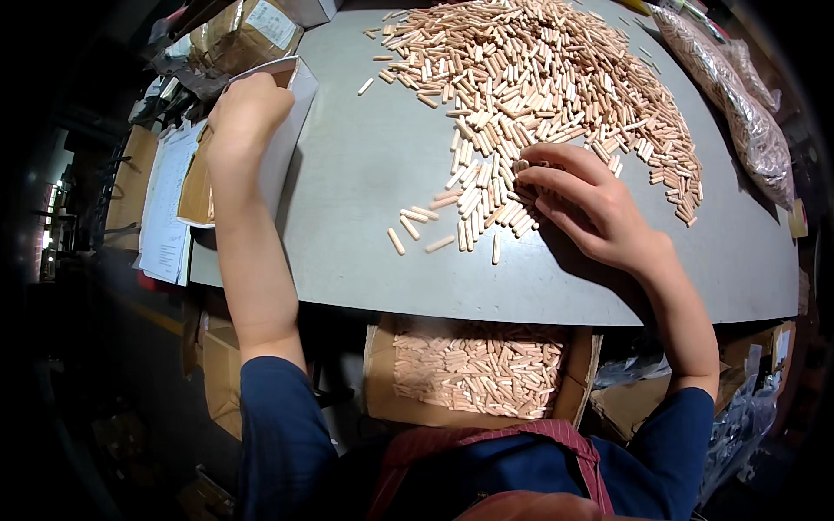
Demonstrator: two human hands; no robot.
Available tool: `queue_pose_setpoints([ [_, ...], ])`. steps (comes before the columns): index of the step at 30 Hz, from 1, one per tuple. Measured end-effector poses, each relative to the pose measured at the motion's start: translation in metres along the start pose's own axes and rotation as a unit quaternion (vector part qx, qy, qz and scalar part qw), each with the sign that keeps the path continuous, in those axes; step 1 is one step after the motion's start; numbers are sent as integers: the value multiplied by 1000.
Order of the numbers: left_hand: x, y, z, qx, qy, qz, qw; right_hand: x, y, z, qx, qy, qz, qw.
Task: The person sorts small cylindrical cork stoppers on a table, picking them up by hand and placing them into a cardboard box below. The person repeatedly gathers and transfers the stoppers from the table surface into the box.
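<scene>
Wooden dowel pins (530, 78) lie in a large heap across the far and middle part of the grey table. My right hand (599, 208) is at the near edge of this heap, palm down. Its fingers are curved and apart, with the tips among the dowels. At the left, my left hand (252, 108) is over the far end of a long, open white carton (300, 104). It looks closed, knuckles up, and its fingertips are hidden, so what it holds cannot be made out. A few loose dowels (408, 227) lie between the hands, some blurred.
Below the table's front edge stands a cardboard box (378, 382) full of dowels. Clear bags of dowels (738, 113) lie along the right edge. Written sheets (169, 208) are beside the carton, and a taped brown parcel (239, 39) stands behind it.
</scene>
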State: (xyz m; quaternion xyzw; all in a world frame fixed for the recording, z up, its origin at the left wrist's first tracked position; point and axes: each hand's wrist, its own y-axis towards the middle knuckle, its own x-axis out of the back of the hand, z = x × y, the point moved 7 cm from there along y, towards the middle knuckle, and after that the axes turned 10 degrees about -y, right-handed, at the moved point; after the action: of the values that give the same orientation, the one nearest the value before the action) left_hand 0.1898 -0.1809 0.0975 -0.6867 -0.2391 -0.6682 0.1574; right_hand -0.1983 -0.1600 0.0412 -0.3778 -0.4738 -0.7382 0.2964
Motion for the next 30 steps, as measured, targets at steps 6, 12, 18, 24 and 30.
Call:
queue_pose_setpoints([
  [6, 3, -22, -36, -76, -9, -98, 992, -15, 1, 17, 51, -72, 124, 988],
  [12, -9, -30, -58, -157, -10, -66, 985, -16, 0, 21, 75, -64, 95, 991],
  [18, -2, -68, -94, -363, -100, -311, 873, -1, 0, 16, 81, -61, 66, 993],
  [24, -37, -135, -142, -417, -214, 252, 847, 18, -1, 1, 32, -85, -15, 996],
  [30, -53, -117, -131, -339, -261, 291, 856, 22, -4, -8, 19, -95, -29, 995],
])
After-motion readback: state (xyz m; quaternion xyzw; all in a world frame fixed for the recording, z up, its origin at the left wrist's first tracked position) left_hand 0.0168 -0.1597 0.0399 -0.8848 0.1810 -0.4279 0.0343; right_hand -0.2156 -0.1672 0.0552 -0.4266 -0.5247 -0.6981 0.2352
